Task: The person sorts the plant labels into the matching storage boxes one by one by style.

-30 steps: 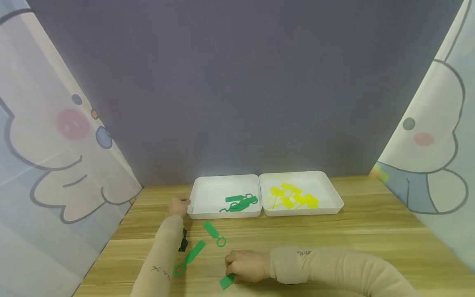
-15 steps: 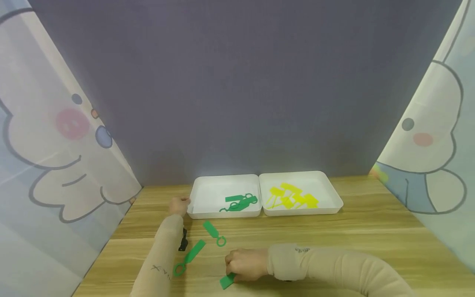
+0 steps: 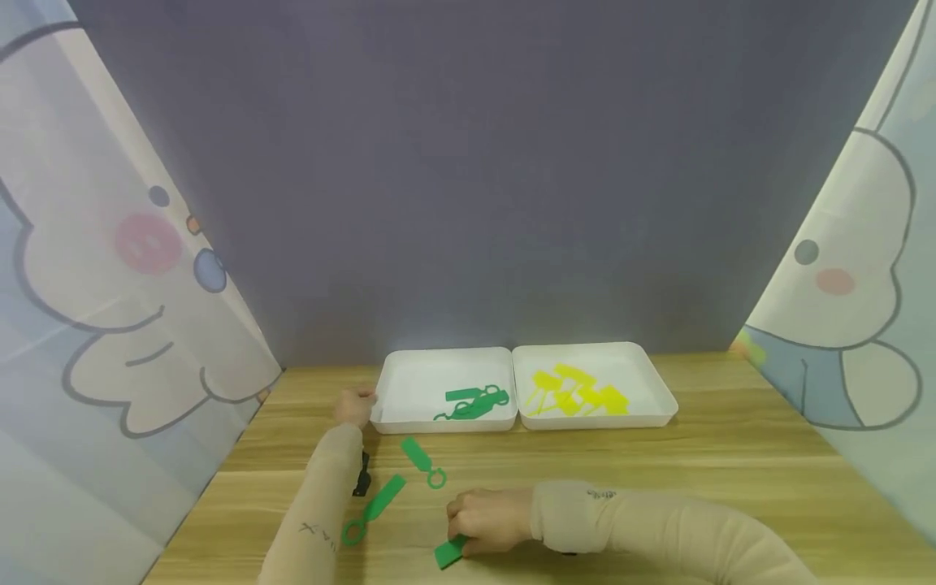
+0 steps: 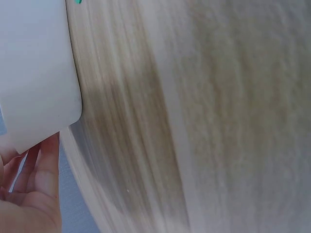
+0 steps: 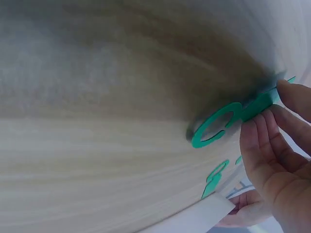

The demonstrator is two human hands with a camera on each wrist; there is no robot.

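Note:
My right hand (image 3: 486, 520) pinches a flat green ring tag (image 3: 449, 553) at the front of the table. In the right wrist view its open-ended ring (image 5: 216, 124) sticks out past the fingers, close to the wood. My left hand (image 3: 354, 405) grips the left end of the left white tray (image 3: 409, 390); in the left wrist view the fingers (image 4: 46, 170) lie against the tray's corner. Two more green ring tags, one nearer the tray (image 3: 417, 453) and one nearer the left forearm (image 3: 383, 497), lie on the wood. Several green tags (image 3: 478, 402) lie overlapped inside the left tray.
A second white tray (image 3: 643, 390) stands right beside the first and holds several yellow tags (image 3: 574, 374). Both trays stand at the back of the wooden table (image 3: 695, 463), before a dark grey panel (image 3: 475, 179). A black strap piece (image 3: 362, 475) shows by the left forearm.
Hardly anything moves. Both hands keep their places and their holds on the tray and the green ring tag; the head view shifts very slightly.

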